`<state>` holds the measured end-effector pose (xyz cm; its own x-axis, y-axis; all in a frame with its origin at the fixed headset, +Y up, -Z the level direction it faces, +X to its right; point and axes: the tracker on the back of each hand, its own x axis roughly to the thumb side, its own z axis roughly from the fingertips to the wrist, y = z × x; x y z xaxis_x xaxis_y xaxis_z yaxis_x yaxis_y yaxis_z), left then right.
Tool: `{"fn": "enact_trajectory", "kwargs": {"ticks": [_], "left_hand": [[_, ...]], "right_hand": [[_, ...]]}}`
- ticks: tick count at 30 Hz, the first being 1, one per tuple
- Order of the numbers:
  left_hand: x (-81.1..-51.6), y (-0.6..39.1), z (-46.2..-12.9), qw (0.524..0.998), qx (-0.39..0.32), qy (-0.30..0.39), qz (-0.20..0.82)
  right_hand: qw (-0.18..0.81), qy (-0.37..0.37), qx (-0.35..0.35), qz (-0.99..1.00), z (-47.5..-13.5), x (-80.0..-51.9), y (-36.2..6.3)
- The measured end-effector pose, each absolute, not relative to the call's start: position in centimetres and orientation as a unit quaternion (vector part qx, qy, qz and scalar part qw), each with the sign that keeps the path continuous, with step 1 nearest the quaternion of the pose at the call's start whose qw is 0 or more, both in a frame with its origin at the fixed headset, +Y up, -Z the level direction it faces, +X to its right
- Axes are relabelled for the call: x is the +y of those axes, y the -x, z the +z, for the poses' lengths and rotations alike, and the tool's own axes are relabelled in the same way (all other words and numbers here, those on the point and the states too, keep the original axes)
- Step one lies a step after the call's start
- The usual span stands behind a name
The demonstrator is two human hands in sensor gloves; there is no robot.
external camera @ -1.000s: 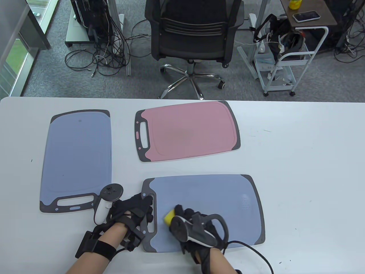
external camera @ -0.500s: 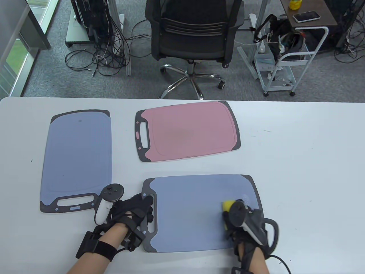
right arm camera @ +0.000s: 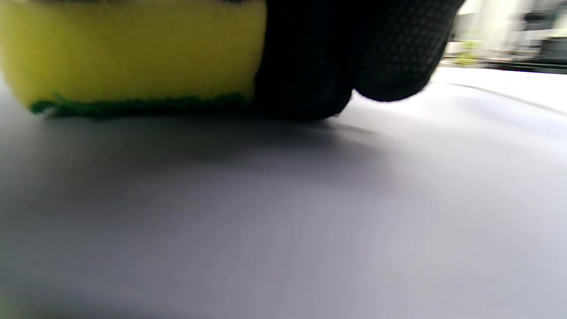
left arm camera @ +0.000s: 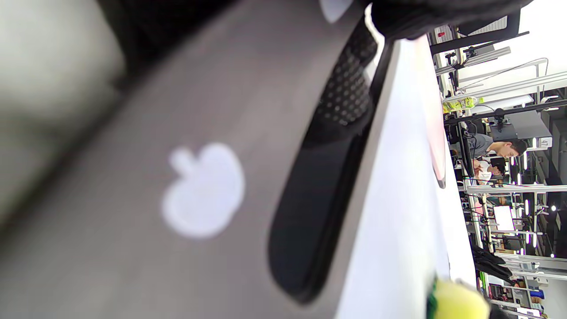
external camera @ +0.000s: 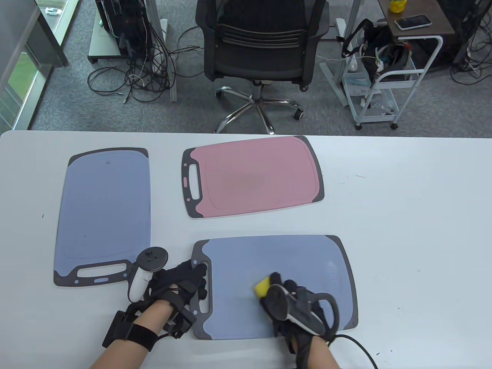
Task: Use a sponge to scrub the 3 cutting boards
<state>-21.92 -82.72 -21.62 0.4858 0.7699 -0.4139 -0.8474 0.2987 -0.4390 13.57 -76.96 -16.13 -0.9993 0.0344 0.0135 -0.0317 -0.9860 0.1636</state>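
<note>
Three cutting boards lie on the white table: a blue one (external camera: 103,207) at the left, a pink one (external camera: 253,177) at the back, and a blue one (external camera: 269,265) near the front edge. My right hand (external camera: 282,292) grips a yellow sponge (external camera: 262,286) with a green underside (right arm camera: 133,105) and presses it flat on the near blue board (right arm camera: 283,212), around its middle. My left hand (external camera: 188,282) rests with spread fingers on that board's grey handle end (left arm camera: 212,190), next to the handle slot (left arm camera: 319,199). The sponge (left arm camera: 458,303) also shows at the bottom of the left wrist view.
A black office chair (external camera: 261,42) stands behind the table's far edge. Tangled cables (external camera: 142,77) lie on the floor at the left, and a white cart (external camera: 384,77) stands at the right. The table's right part (external camera: 423,230) is bare white.
My right hand swept the sponge from the board's left part to its right end, then back left to the middle. The left hand stayed on the handle end.
</note>
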Motion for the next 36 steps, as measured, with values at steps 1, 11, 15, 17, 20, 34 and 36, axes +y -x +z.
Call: {"fn": "enact_trajectory", "kwargs": {"ticks": [1, 11, 15, 17, 20, 34, 36], "left_hand": [[-82.7, 21.9, -21.6, 0.804, 0.062, 0.312, 0.503], [-82.8, 22.0, -21.7, 0.802, 0.063, 0.313, 0.505], [-82.8, 22.0, -21.7, 0.804, 0.063, 0.312, 0.503], [-82.8, 22.0, -21.7, 0.804, 0.063, 0.312, 0.503], [-82.8, 22.0, -21.7, 0.803, 0.061, 0.313, 0.504], [-82.7, 21.9, -21.7, 0.808, 0.060, 0.311, 0.497], [-82.7, 21.8, -21.7, 0.809, 0.063, 0.310, 0.495]], "right_hand": [[0.017, 0.032, 0.080, 0.996, -16.0, -77.2, -15.8], [-0.021, 0.101, 0.092, 0.990, -15.4, -77.2, -19.6], [0.074, -0.031, 0.096, 0.992, -15.7, -76.4, -8.9], [0.075, -0.090, 0.107, 0.987, -14.9, -76.1, -3.6], [0.076, -0.161, 0.109, 0.978, -13.2, -75.7, 2.2], [-0.005, 0.212, 0.051, 0.976, -12.6, -78.3, -24.0], [0.039, 0.265, 0.072, 0.961, -12.5, -78.5, -25.1]]}}
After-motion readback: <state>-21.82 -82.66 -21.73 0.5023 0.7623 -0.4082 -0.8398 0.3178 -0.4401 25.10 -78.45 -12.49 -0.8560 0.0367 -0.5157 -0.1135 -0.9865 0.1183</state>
